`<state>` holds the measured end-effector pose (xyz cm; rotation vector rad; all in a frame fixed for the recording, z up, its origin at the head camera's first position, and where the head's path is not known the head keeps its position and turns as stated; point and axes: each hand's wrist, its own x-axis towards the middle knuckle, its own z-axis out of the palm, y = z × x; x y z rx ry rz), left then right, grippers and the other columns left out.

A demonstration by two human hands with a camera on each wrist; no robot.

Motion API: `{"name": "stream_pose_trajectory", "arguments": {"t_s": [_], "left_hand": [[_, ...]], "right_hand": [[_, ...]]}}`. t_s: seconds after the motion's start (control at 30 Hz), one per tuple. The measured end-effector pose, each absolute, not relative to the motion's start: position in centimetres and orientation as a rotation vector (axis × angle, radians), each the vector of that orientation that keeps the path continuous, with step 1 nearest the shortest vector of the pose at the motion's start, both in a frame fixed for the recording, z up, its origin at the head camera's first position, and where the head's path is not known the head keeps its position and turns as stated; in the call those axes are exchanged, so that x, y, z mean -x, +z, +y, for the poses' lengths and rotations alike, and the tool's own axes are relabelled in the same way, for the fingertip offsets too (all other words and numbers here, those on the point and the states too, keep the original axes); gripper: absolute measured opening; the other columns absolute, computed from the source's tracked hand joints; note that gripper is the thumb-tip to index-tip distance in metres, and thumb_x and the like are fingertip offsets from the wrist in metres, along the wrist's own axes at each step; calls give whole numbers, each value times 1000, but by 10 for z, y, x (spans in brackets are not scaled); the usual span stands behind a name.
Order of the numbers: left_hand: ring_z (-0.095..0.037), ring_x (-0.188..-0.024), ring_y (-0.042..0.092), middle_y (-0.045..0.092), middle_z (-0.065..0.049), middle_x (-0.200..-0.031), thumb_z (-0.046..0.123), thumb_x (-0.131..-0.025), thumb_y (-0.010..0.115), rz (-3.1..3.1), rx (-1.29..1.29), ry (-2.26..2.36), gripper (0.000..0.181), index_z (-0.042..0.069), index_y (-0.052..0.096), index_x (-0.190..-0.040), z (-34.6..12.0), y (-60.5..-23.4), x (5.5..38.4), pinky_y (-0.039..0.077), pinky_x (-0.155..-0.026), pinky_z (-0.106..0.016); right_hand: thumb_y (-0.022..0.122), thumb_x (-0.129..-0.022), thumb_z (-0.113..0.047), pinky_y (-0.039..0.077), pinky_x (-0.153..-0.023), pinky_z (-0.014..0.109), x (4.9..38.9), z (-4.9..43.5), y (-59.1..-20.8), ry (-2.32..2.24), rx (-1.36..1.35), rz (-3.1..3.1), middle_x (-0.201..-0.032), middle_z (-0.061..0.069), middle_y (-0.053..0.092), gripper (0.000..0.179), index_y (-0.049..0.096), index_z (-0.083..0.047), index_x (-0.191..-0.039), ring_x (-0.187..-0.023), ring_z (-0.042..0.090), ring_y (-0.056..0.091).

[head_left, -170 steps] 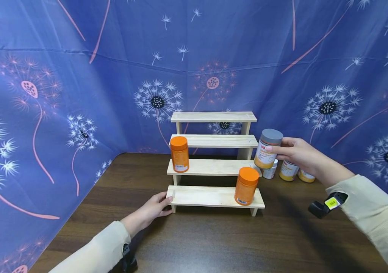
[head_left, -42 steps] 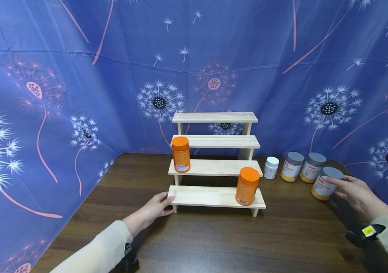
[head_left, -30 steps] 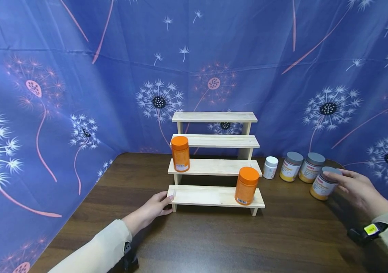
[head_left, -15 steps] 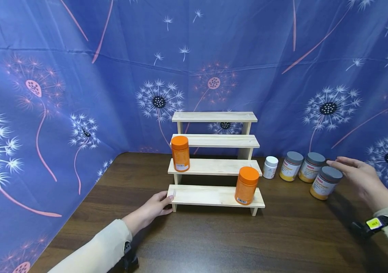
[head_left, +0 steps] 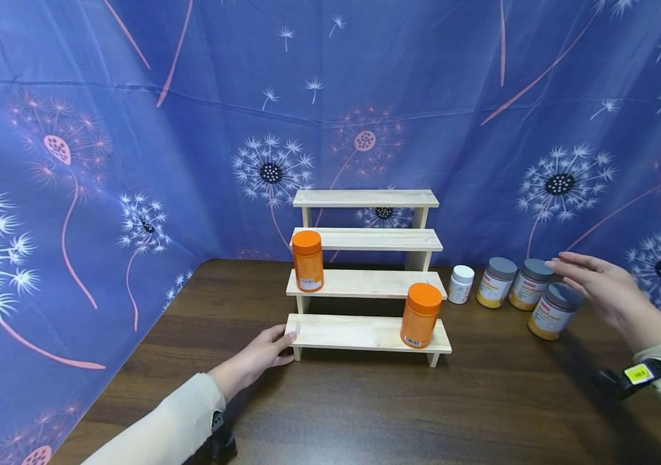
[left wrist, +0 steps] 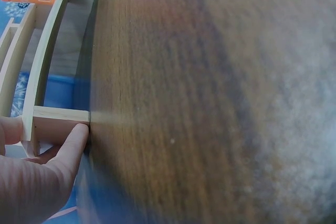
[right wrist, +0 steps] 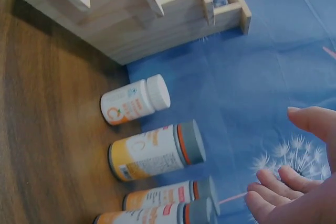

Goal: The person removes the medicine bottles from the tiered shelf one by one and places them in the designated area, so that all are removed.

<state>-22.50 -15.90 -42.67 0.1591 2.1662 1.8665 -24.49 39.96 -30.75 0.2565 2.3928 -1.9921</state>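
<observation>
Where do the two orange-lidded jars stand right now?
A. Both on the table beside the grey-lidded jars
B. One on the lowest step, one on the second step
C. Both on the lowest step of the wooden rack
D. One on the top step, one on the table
B: one orange jar stands at the right end of the lowest step of the wooden rack, the other orange jar at the left end of the second step.

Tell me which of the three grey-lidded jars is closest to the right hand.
The frontmost grey-lidded jar, standing apart from the row and nearer the table's front edge. The open right hand hovers just above its lid; the other two grey-lidded jars stand farther left beside the white bottle.
</observation>
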Motion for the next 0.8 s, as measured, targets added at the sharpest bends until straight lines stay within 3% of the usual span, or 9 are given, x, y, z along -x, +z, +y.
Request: {"name": "stream_pose_trajectory", "arguments": {"t_s": [0.1,0.17,0.23,0.3,0.4,0.5,0.63,0.7,0.8], "left_hand": [[-28,-116,53,52,-28,-126,12,-104,42,2172,-154,1865,44,-15,34,-138,-159,-425,224,54,-99,-43],[-28,-116,53,52,-27,-126,11,-104,42,2175,-148,1864,44,-15,35,-138,-158,-424,224,54,-98,-43],[-28,-116,54,52,-27,-126,11,-104,42,2177,-143,1862,43,-15,36,-138,-158,-424,224,54,-98,-43],[-28,-115,54,53,-27,-125,11,-104,43,2172,-149,1866,43,-14,36,-138,-159,-426,224,54,-98,-43],[-26,-113,55,53,-26,-124,15,-103,45,2161,-201,1875,46,-15,37,-136,-161,-427,224,54,-97,-42],[-21,-110,57,55,-25,-121,21,-102,48,2149,-271,1886,52,-16,36,-135,-163,-427,224,56,-95,-39],[-23,-113,55,53,-26,-124,21,-103,48,2154,-268,1883,53,-16,34,-137,-162,-427,224,55,-96,-39],[-27,-117,53,52,-27,-127,17,-103,46,2160,-215,1881,50,-15,34,-139,-161,-427,224,54,-98,-41],[-29,-119,52,51,-28,-128,12,-104,42,2171,-172,1876,46,-15,33,-140,-159,-426,224,53,-99,-43]], "right_hand": [[60,-93,-43,5,-124,40,247,393,-303,-1893,-209,2457,-132,-29,42,75,14,-31,-152,-103,-23,45],[56,-95,-46,7,-124,45,247,389,-301,-1793,-188,2523,-153,-20,26,83,5,-22,-156,-114,-20,41],[54,-95,-48,7,-123,48,247,384,-299,-1729,-174,2551,-160,-9,13,86,2,-15,-156,-132,-9,35],[53,-96,-49,8,-123,51,247,379,-296,-1686,-156,2567,-158,-15,19,88,1,-10,-155,-140,-3,27],[57,-93,-50,5,-123,53,248,371,-293,-1686,-146,2542,-128,-34,42,90,5,-12,-156,-147,14,18],[60,-92,-49,3,-122,55,248,362,-289,-1698,-123,2525,-98,-42,47,77,19,-26,-153,-145,10,25],[59,-93,-46,10,-122,54,248,349,-286,-1700,-62,2521,-93,-44,54,60,30,-28,-143,-125,-7,42],[58,-94,-45,14,-121,54,248,341,-284,-1686,-31,2521,-93,-44,53,66,27,-23,-148,-132,0,41],[56,-96,-44,17,-121,55,247,328,-281,-1656,20,2518,-96,-44,52,79,16,-12,-155,-147,22,23]]}}
